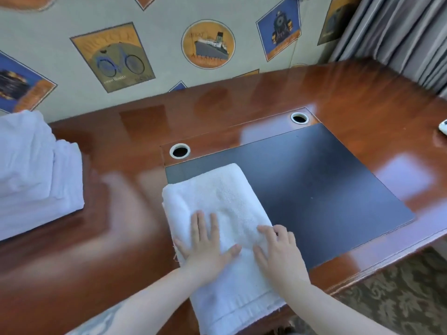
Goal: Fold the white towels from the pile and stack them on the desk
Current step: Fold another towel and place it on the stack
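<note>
A white towel (217,197) lies folded into a long strip on the glossy wooden desk (266,102), its near end hanging over the front edge. My left hand (205,245) lies flat on the towel's middle with fingers spread. My right hand (278,250) rests beside it on the towel's right edge, fingers slightly bent on the cloth. A stack of folded white towels (36,170) sits at the desk's left end.
A dark desk pad (326,184) covers the desk's middle right, partly under the towel. Two round cable holes (179,151) (300,118) sit behind it. A small white object (443,126) lies at the right edge. Patterned wall behind, grey curtain at right.
</note>
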### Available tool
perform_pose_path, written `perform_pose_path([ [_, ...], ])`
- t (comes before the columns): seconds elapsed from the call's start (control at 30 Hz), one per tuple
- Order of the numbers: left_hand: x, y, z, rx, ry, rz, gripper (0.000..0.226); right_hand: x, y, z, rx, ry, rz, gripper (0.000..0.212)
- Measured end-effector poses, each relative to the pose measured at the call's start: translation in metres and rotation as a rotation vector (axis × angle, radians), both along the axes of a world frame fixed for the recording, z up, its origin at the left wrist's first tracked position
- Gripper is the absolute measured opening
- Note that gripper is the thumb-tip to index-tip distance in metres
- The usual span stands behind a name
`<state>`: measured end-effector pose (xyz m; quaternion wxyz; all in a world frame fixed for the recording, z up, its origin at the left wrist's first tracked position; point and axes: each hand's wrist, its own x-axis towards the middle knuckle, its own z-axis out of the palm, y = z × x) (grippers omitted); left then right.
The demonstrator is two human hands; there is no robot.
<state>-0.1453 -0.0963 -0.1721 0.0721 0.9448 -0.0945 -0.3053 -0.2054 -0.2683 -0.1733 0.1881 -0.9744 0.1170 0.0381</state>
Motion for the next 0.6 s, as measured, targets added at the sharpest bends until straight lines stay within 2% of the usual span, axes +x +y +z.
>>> perform_pose_path([
  [0.07,0.014,0.011,-0.003,-0.042,-0.105,-0.134,0.102,-0.006,0.007,0.005,0.038,0.038,-0.028,0.031],
  [0.13,0.037,0.024,0.01,-0.094,-0.055,-0.359,0.094,-0.02,0.014,0.009,0.173,0.123,0.027,0.032],
  [0.2,0.067,0.03,0.034,-0.035,-0.006,-0.578,0.085,-0.034,0.022,0.016,0.299,0.25,0.215,0.035],
  [0.27,0.084,0.027,0.055,0.135,-0.165,-0.741,0.079,-0.036,0.022,0.025,0.355,0.258,0.442,0.027],
  [0.3,0.083,0.025,0.06,0.178,-0.309,-0.691,0.079,-0.027,0.017,0.032,0.331,0.193,0.526,0.021],
  [0.33,0.076,0.023,0.061,0.153,-0.457,-0.552,0.078,-0.016,0.011,0.034,0.282,0.028,0.55,0.017],
  [0.4,0.042,0.014,0.053,-0.131,-0.636,0.005,0.064,0.012,0.005,0.039,0.214,-0.299,0.564,0.024],
  [0.43,0.017,0.006,0.047,-0.315,-0.626,0.256,0.053,0.023,0.008,0.038,0.176,-0.358,0.6,0.027],
  [0.5,-0.031,-0.019,0.035,-0.518,-0.481,0.619,0.046,0.035,0.023,0.03,0.007,-0.257,0.783,0.047],
  [0.53,-0.05,-0.031,0.026,-0.51,-0.446,0.713,0.048,0.037,0.028,0.021,-0.07,-0.177,0.884,0.061],
  [0.6,-0.068,-0.046,0.01,-0.29,-0.472,0.671,0.058,0.045,0.021,0.006,-0.161,-0.092,0.991,0.067],
])
